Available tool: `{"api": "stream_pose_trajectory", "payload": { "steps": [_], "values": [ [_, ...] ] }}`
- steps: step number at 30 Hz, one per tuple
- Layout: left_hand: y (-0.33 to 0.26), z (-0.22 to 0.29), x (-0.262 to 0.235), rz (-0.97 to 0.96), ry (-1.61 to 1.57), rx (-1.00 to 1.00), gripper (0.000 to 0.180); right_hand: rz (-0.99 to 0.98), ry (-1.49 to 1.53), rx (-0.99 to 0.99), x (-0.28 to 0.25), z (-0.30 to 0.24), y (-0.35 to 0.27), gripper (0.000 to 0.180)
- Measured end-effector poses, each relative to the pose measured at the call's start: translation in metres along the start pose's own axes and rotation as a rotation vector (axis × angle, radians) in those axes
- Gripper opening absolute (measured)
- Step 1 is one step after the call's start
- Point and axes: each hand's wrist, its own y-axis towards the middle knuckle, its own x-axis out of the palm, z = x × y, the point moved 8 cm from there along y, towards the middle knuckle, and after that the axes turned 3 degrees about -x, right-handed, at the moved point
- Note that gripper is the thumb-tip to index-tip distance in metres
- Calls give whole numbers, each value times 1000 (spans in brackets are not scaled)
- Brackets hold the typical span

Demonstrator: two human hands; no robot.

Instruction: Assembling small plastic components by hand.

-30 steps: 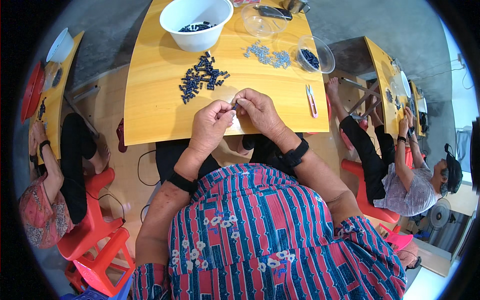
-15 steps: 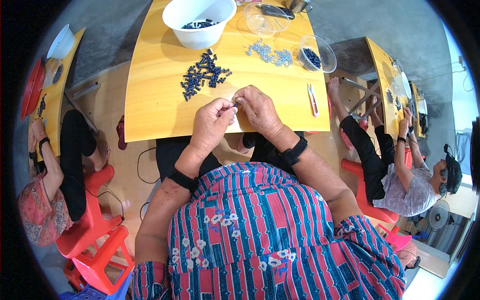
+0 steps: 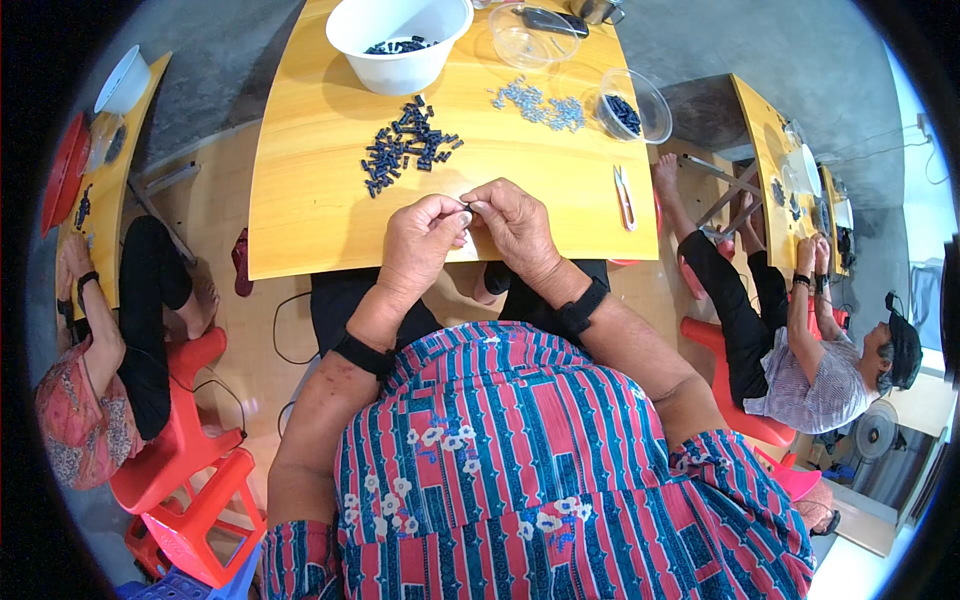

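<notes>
Close together over the front edge of the yellow table (image 3: 310,230), my two hands meet at the fingertips. My left hand (image 3: 420,238) is closed in a pinch, and so is my right hand (image 3: 513,222). Between them sits a small black piece (image 3: 467,207), mostly covered by the fingers. Just beyond my hands lies a loose pile of short black tubular pieces (image 3: 405,148). Farther to the right, small clear pieces (image 3: 540,106) are scattered on the tabletop.
A white tub (image 3: 395,68) with black pieces stands at the back. To the right are a clear bowl (image 3: 655,110) holding black pieces, an empty-looking clear container (image 3: 525,50), thread snips (image 3: 626,200) and a metal cup (image 3: 600,10). People sit at tables on both sides.
Both hands stay pinched together and shift only slightly. The small black piece is a little more covered by the fingers now.
</notes>
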Motion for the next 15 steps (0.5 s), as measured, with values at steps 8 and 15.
{"api": "stream_pose_trajectory", "payload": {
  "steps": [8,15],
  "values": [
    [1,-1,-1,17,-28,-34,12,-47,32,-68,-2,-8,-5,26],
    [3,-2,-1,1,-48,-57,16,-17,45,-40,-1,-5,-6,34]
  ]
}}
